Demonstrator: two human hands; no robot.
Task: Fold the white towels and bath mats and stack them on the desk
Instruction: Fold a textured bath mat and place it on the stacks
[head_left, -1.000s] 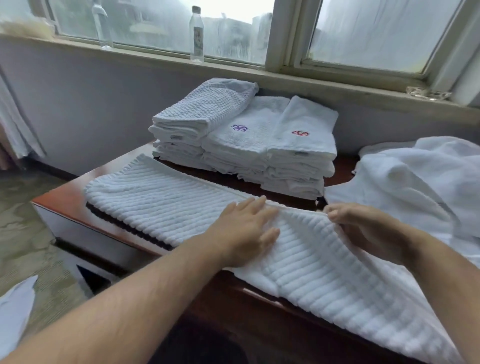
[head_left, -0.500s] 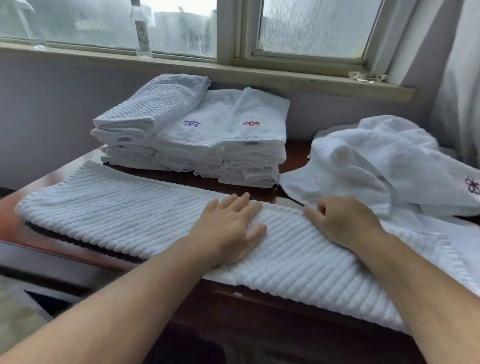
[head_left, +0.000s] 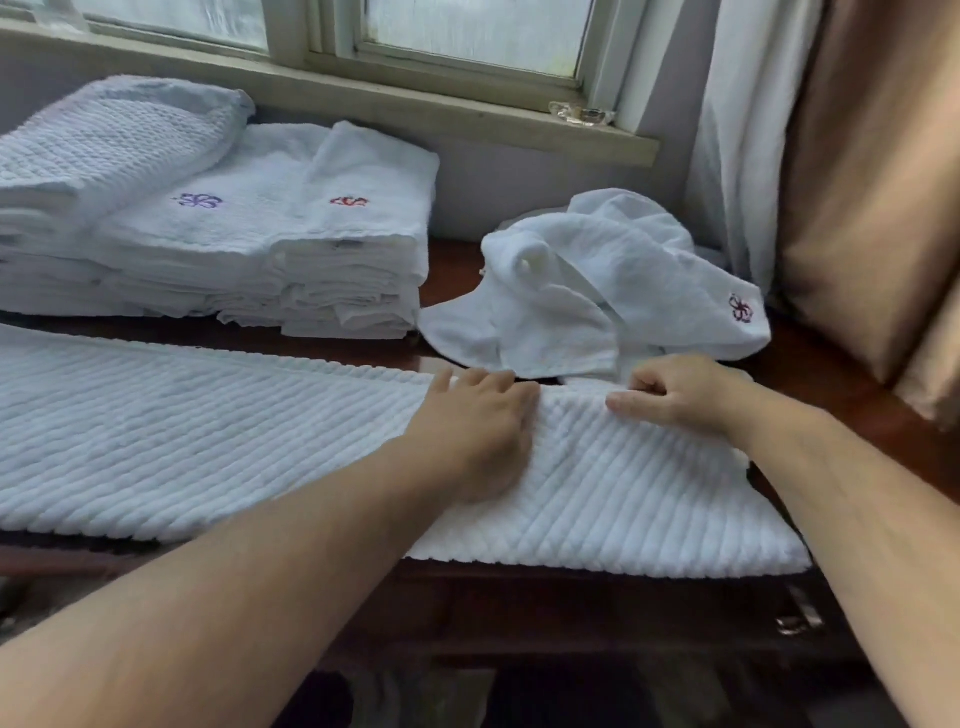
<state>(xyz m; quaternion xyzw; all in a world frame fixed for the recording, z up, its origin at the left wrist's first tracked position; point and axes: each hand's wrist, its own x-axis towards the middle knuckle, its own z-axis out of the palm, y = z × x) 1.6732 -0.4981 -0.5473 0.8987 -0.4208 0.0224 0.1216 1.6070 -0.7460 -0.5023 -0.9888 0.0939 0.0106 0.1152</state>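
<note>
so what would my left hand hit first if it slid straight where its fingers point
Probably the crumpled towel heap, just past the far edge of the bath mat the left hand lies flat on; depth is unclear.

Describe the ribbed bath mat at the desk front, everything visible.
The ribbed bath mat is white, thick, terry-like cloth with raised diagonal ribs. It lies flat along the front of the desk, its left end out of frame, with a dark layer showing under its near left edge. The left hand presses flat on its middle. The right hand grips its far edge with curled fingers. The crumpled towel pile meets that edge.
</note>
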